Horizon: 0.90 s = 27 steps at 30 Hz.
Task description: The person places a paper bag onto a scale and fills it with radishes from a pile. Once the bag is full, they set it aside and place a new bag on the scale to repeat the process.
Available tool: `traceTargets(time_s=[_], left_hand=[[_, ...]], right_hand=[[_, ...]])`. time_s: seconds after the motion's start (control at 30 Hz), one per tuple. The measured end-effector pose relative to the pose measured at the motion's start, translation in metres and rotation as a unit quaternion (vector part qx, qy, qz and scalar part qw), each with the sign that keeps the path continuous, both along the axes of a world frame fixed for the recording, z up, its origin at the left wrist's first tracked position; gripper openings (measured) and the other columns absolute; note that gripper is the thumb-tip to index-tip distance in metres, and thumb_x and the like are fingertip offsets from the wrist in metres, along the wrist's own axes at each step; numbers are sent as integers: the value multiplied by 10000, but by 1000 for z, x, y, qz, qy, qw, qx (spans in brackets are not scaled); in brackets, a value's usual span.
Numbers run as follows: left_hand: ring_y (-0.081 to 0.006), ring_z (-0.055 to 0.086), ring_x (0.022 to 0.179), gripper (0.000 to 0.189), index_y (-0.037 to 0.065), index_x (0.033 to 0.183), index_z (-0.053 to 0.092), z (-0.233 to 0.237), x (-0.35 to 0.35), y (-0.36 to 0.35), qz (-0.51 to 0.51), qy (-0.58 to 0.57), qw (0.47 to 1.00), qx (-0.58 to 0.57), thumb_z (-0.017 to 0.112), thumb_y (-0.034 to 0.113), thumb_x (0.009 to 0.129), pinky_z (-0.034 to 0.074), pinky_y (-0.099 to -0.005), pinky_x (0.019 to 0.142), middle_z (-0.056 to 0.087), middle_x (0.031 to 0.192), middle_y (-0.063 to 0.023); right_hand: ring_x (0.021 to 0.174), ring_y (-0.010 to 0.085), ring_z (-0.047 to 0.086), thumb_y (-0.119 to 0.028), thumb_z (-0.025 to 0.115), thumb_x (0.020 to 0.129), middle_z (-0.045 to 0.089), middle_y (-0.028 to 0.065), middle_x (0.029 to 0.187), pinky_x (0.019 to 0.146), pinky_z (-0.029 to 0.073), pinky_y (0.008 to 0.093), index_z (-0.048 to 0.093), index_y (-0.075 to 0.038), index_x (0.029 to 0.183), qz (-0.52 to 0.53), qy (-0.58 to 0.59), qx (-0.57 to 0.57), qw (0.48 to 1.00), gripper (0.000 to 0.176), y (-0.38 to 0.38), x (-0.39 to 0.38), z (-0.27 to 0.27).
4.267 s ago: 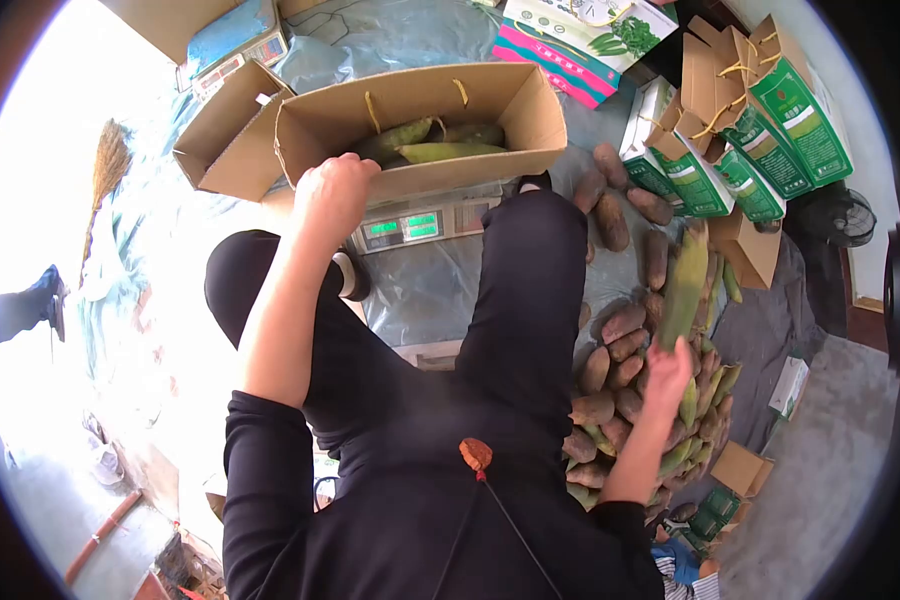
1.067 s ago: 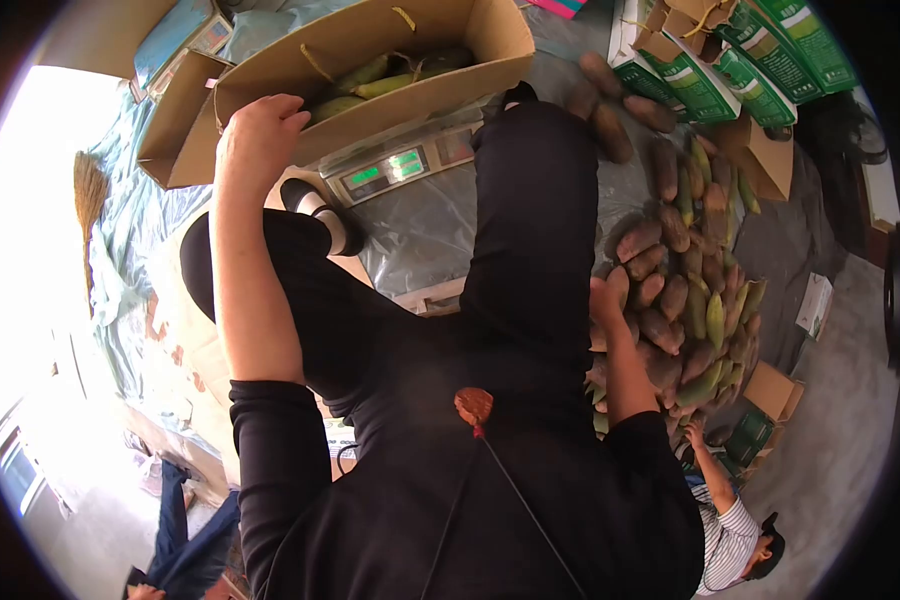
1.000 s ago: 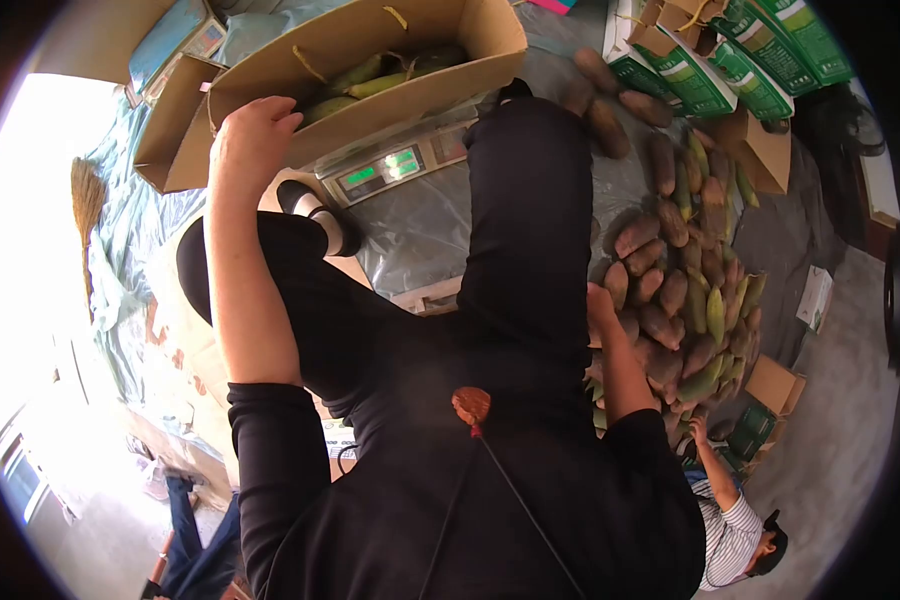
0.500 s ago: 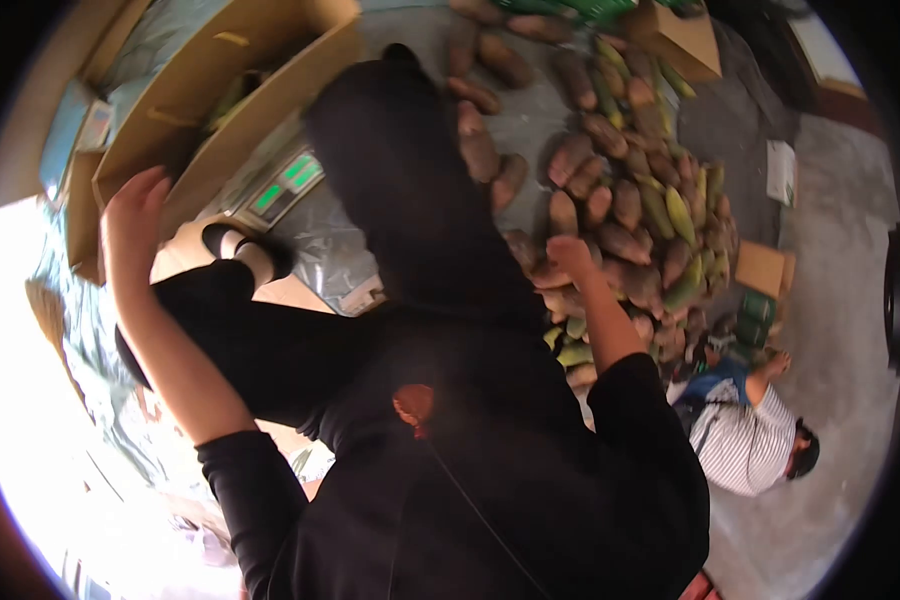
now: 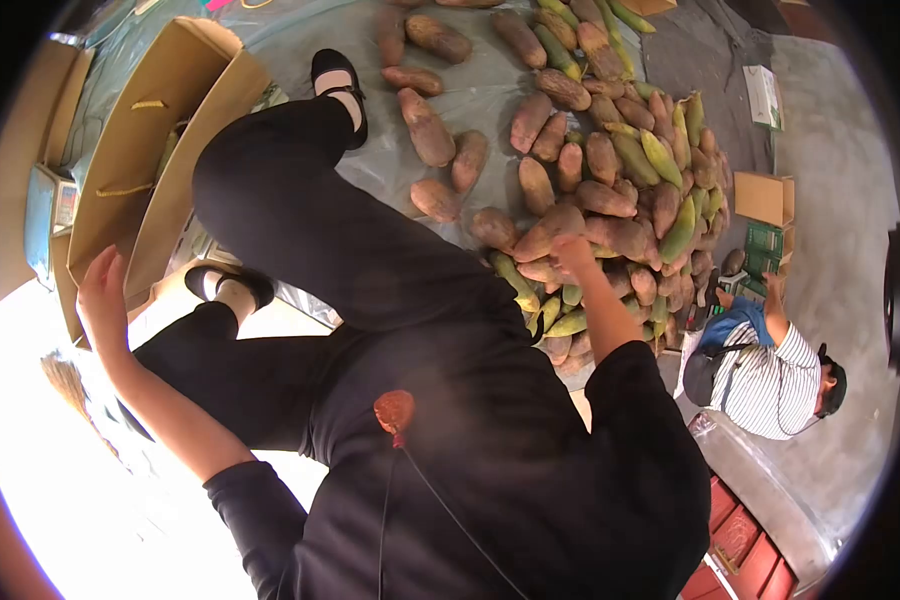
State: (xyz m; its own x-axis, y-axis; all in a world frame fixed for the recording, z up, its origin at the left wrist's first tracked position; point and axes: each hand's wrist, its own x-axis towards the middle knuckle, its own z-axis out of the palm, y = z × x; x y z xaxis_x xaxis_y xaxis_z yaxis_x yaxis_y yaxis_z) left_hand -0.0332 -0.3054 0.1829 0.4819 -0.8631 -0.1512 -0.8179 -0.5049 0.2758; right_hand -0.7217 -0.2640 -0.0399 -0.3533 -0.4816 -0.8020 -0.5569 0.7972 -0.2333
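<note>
My left hand (image 5: pixel 102 295) is raised at the left beside a tall brown cardboard box (image 5: pixel 210 110) with rope handles; its fingers are stretched out and nothing is in it. In front of my body, my right hand (image 5: pixel 573 255) hangs over the near part of a large heap of brown and green cucumber-like vegetables (image 5: pixel 620 160). Its fingers are curled, with no object visible between them. One brown vegetable (image 5: pixel 548 230) lies just beside or below these fingers.
Loose vegetables (image 5: pixel 427 128) lie on plastic sheeting (image 5: pixel 300 40) near my foot. At the right a person in a striped shirt (image 5: pixel 770 385) is bent by green crates (image 5: pixel 763 243) and a small open carton (image 5: pixel 762 197). Red panels (image 5: pixel 745 540) stand at the lower right.
My far leg has swung left, and its shoe now shows on the sheeting. The green-lit display is no longer visible. Both hands remain apart, the left slightly lower in view.
</note>
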Motion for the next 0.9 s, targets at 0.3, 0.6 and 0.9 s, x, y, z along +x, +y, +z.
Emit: traceTargets(time_s=[0.3, 0.6, 0.9], left_hand=[[-218, 633, 978, 286, 41, 1121, 644, -12, 4, -4, -17, 5, 999, -35, 566, 200, 896, 478, -318, 859, 667, 1057, -126], [-219, 632, 985, 297, 14, 1118, 637, -16, 6, -6, -14, 12, 999, -38, 564, 202, 901, 480, -318, 859, 663, 1065, -134], [-228, 624, 993, 321, 12, 1117, 638, -17, 10, -5, -37, -21, 998, -44, 544, 239, 910, 472, -314, 865, 658, 1082, -125]], right_hand=[[672, 140, 647, -201, 647, 822, 651, 44, 824, 558, 522, 313, 667, -96, 992, 47, -81, 132, 987, 201, 82, 50, -25], [652, 152, 638, -158, 646, 799, 640, 39, 793, 563, 514, 315, 655, -88, 958, 7, -87, 69, 994, 174, 58, 42, -28], [618, 154, 632, -140, 605, 800, 657, 44, 794, 547, 522, 307, 698, -123, 994, 7, -73, -14, 997, 216, 68, 17, -26]])
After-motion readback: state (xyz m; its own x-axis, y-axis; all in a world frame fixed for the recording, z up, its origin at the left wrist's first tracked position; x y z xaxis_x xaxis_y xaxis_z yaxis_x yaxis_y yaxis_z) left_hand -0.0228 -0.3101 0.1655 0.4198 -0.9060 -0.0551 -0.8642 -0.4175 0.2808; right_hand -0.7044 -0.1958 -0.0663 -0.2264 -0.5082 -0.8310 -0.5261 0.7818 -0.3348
